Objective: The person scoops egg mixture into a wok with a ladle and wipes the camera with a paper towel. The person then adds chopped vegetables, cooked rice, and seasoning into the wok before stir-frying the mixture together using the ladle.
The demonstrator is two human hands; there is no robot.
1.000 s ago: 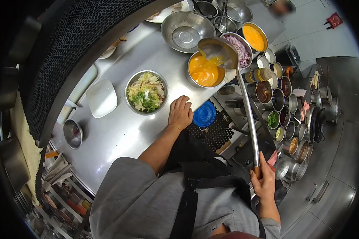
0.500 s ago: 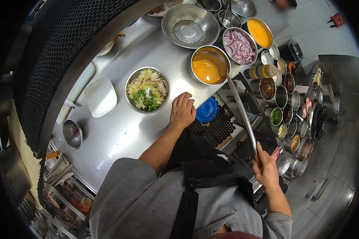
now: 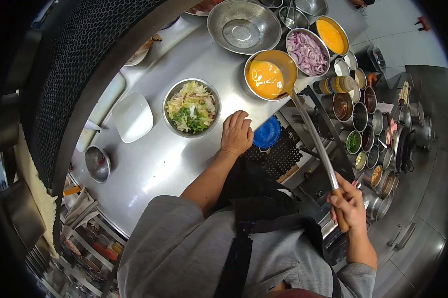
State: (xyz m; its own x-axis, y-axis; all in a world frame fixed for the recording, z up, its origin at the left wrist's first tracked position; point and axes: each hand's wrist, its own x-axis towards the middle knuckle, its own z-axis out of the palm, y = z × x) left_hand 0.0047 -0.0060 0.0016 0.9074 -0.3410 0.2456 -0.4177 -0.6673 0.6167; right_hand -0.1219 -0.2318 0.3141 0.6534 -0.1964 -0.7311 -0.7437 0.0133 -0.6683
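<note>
My right hand [image 3: 349, 202] is wrapped round the wooden handle of a long metal ladle [image 3: 315, 141]. The ladle's bowl is down in a steel pot [image 3: 289, 64] of beaten egg [image 3: 266, 78] and is mostly hidden there. My left hand [image 3: 237, 133] rests on the steel counter [image 3: 169, 169] near its edge, fingers slightly apart, holding nothing. Left of that hand stands a steel bowl [image 3: 215, 92] of shredded cabbage and chopped greens [image 3: 194, 119], with a small white heap on top.
A perforated bowl [image 3: 243, 30], sliced onions [image 3: 307, 52] and another egg container [image 3: 331, 35] stand behind. A white dish [image 3: 132, 117] and small steel bowl [image 3: 98, 164] are at left. Several seasoning pots flank a squeeze bottle [image 3: 334, 85] at right. A dark mesh overhangs the left.
The ladle has gone from above the egg pot, where it was pouring, down into the pot. My right hand has shifted right with the handle. My left hand stays on the counter.
</note>
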